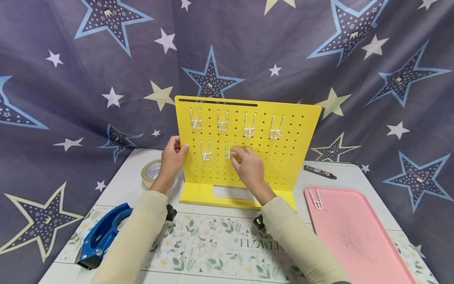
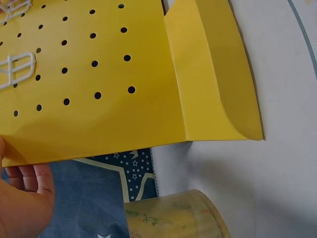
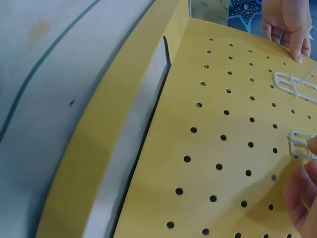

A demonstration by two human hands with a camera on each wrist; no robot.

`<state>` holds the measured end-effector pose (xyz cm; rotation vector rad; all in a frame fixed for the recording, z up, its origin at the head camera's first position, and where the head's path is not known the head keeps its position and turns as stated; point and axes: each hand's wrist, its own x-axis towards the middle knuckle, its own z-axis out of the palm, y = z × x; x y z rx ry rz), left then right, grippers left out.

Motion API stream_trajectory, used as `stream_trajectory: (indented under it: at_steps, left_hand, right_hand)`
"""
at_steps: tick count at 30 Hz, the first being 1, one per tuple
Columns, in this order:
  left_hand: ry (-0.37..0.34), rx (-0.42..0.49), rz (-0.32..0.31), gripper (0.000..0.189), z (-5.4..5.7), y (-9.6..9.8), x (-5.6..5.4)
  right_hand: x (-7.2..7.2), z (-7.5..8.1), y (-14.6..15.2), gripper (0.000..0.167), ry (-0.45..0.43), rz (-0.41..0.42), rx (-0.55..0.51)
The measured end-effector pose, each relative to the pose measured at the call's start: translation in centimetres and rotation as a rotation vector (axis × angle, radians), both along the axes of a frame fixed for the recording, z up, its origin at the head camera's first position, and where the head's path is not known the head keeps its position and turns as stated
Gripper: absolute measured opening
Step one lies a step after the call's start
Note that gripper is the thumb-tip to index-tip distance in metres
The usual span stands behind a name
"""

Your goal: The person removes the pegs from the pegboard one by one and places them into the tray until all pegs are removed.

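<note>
A yellow pegboard (image 1: pixel 198 191) stands upright on the table with its base toward me. My left hand (image 1: pixel 172 157) grips its left edge, thumb on the front face and the other fingers behind, as the left wrist view also shows. With bent fingers, my right hand (image 1: pixel 251 167) pinches a white wire hook (image 1: pixel 228 152) against the board in the lower row; fingertips partly cover it. In the right wrist view that hook (image 3: pixel 298 141) lies flat on the holes. Another white hook (image 1: pixel 206 150) hangs to its left, and several more hooks (image 1: pixel 222 120) form the row above.
On the right lies a pink tray (image 1: pixel 351 232) with a white wire hook (image 1: pixel 317 199) in its far left corner. A slim black patterned object (image 1: pixel 320 172) is behind it. A tape roll (image 1: pixel 146 173) and a blue tape dispenser (image 1: pixel 103 232) sit at left.
</note>
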<state>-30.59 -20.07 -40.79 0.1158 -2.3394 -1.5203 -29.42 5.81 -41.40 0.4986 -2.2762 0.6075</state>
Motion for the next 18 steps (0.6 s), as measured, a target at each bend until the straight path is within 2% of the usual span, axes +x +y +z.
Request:
stream_trajectory:
  at_steps: [12,18]
  left_hand:
    - [-0.006,-0.009,0.013,0.027,0.1,0.0,-0.2]
    - [-0.014,-0.003,0.015,0.026,0.2,0.1,0.0]
  right_hand:
    - [0.2,0.4,-0.9,0.008,-0.002,-0.012,-0.06]
    - [0.3,0.7,-1.5,0.006,-0.031,-0.025,-0.096]
